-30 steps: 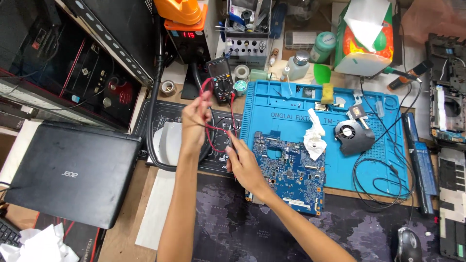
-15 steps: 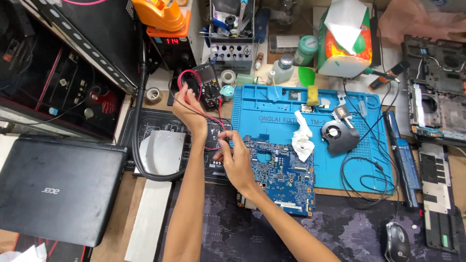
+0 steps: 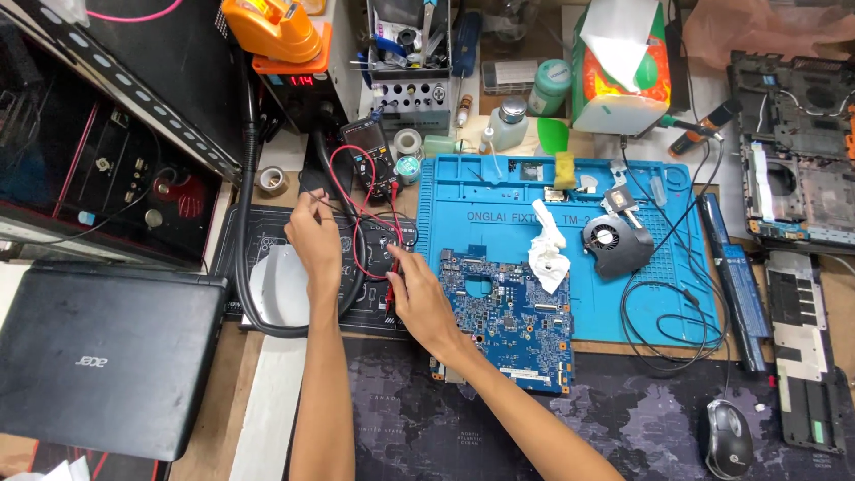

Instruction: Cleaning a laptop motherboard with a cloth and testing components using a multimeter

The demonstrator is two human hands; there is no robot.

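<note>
Red and black multimeter probe leads (image 3: 361,227) pinched in both hands, left hand (image 3: 313,239) and right hand (image 3: 419,294), beside blue circuit board (image 3: 503,316) on surface; tangled slack could snag, dragging black multimeter (image 3: 370,156).

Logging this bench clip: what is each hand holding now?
Left hand: closed on a black lead.
Right hand: closed on a red probe.

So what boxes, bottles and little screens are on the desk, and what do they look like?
Multimeter: dark, upright, small grey screen, above the left hand.
Power supply display: red glowing digits on a black box, top centre-left.
Tissue box: green and orange, white tissue sticking out, top right.
Green-capped jar: round, beside the tissue box.
Closed laptop: black, bottom left.
</note>
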